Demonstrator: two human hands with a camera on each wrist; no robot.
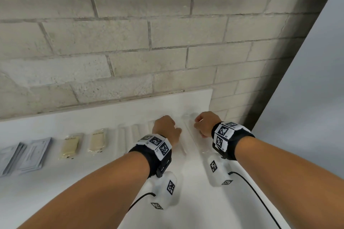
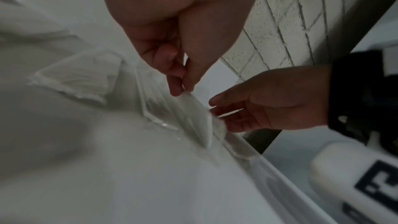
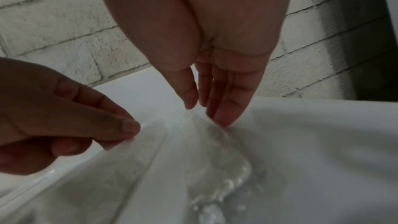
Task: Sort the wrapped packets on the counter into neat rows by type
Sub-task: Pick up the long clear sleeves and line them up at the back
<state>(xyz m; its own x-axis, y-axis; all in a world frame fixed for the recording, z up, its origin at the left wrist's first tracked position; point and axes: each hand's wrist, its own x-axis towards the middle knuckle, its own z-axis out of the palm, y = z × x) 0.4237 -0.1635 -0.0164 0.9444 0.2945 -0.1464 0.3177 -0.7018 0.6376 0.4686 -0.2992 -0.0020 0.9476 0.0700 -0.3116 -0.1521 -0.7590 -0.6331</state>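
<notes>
At lower centre of the head view, the left hand (image 1: 167, 129) pinches the edge of a clear wrapped packet (image 2: 193, 117) between thumb and fingertip on the white counter (image 1: 93, 173). Just right of it, the right hand (image 1: 205, 123) has straight, relaxed fingers (image 3: 226, 108) touching another clear packet (image 3: 226, 156). At lower left lie 2 cream packets (image 1: 69, 146) and grey sachets (image 1: 31, 154) in a row.
</notes>
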